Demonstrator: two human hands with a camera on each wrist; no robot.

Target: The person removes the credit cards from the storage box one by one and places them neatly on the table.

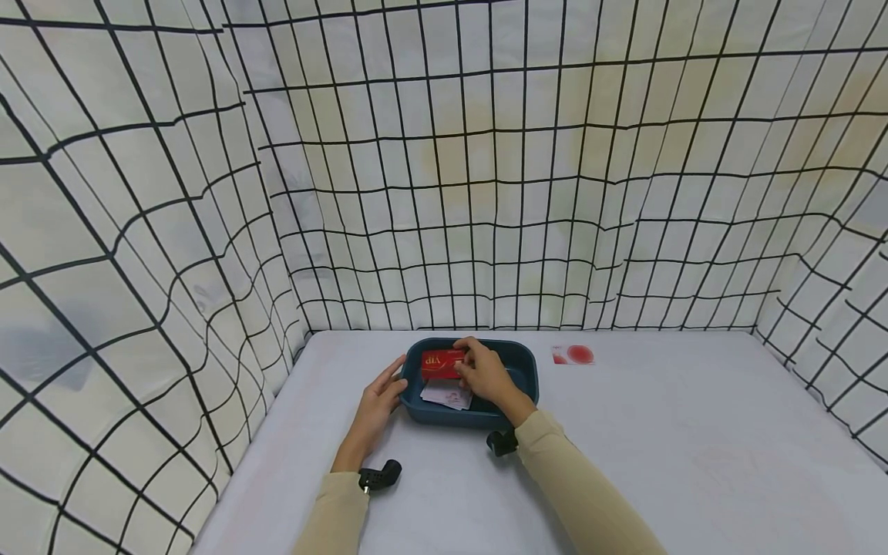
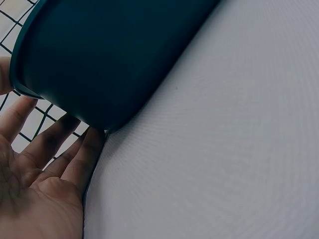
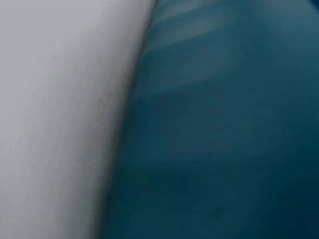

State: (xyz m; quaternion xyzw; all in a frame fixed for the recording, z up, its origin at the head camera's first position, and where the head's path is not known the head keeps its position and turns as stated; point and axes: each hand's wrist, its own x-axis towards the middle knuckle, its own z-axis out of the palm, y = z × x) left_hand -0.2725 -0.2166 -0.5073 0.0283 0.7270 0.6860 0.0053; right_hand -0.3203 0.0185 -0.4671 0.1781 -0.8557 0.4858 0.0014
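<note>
A dark blue plastic bin (image 1: 451,418) stands on the white table; its outer wall (image 2: 99,59) fills the upper part of the left wrist view. My left hand (image 1: 377,407) rests against the bin's left end, fingers (image 2: 75,164) fairly straight and touching the wall. Over the bin, my right hand (image 1: 489,378) pinches a red card (image 1: 437,364) marked VIP by its right side. Below that card, several whitish cards (image 1: 444,395) lie in the bin. The right wrist view shows only the blurred bin wall (image 3: 199,129), with the hand out of frame.
To the right of the bin, a red and white card (image 1: 573,354) lies flat on the table (image 1: 659,447). A white sheet with black netting (image 1: 444,177) rises behind the table and along both sides.
</note>
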